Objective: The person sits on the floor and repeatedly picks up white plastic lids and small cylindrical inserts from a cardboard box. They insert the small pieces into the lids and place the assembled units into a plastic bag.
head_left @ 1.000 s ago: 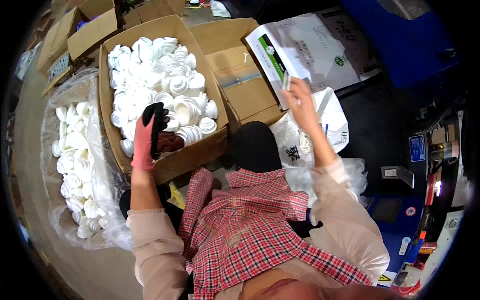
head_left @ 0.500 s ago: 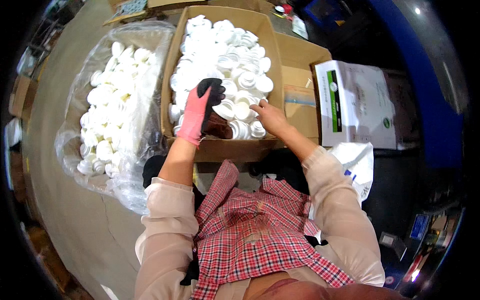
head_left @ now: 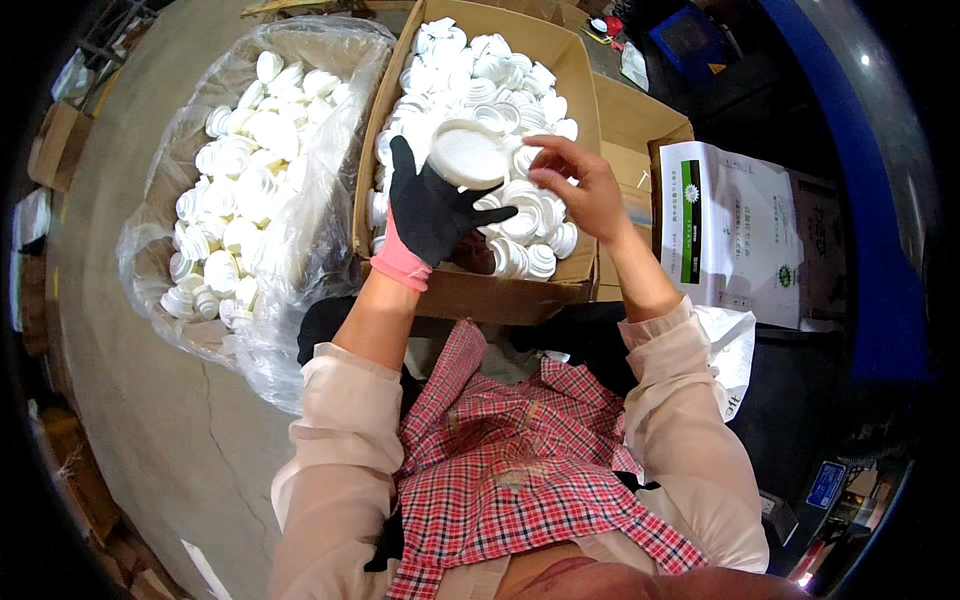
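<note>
The white plastic lid [head_left: 468, 155] is round, with a flat smooth face and a shallow rim. It is held above the cardboard box [head_left: 500, 295] of matching white caps [head_left: 500, 70]. The left hand [head_left: 430, 205], in a black glove with a pink cuff, is clamped on the lid's lower edge. The bare right hand [head_left: 578, 185] hovers just beside the lid, fingertips pinched together; whether they grip anything cannot be determined. The glove hides the lid's underside.
</note>
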Available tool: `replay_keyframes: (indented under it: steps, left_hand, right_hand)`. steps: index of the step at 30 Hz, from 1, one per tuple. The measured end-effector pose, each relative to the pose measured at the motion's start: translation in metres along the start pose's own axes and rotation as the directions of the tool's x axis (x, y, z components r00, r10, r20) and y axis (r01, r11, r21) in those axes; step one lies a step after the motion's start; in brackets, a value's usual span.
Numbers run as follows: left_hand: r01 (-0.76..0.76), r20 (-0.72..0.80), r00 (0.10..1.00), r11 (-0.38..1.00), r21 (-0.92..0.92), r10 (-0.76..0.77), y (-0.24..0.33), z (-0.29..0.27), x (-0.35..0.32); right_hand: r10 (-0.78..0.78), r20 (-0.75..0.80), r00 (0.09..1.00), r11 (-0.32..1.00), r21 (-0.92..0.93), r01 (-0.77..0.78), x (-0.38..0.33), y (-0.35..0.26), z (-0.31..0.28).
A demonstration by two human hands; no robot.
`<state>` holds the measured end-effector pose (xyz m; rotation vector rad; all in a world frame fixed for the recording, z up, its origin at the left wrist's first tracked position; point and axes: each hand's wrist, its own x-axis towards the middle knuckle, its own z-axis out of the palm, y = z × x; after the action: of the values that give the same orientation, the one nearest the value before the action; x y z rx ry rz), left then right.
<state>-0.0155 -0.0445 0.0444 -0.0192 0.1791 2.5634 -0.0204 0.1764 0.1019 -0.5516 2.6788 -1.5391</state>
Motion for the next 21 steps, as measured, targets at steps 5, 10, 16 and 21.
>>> replay_keyframes:
  steps: [5,10,16,21]
  left_hand:
    - [-0.283,0.102,0.952,0.704,0.651,0.289,0.009,0.016,0.008]
    - [-0.375,0.148,0.878,0.463,0.803,0.455,0.008,0.03,-0.002]
    - [-0.312,0.417,0.803,-0.296,0.903,0.426,0.019,0.017,-0.002]
    - [-0.22,0.375,0.856,-0.406,0.887,0.355,0.005,0.02,-0.002]
  right_hand:
    - [0.26,0.177,0.949,0.789,-0.606,-0.103,-0.018,0.125,0.01]
    - [0.573,0.261,0.777,0.518,-0.85,-0.097,-0.051,0.178,0.043]
    - [0.205,0.309,0.929,0.882,-0.469,-0.038,-0.022,0.1,0.012]
    - [0.055,0.134,0.989,0.813,0.569,-0.122,-0.011,0.05,0.013]
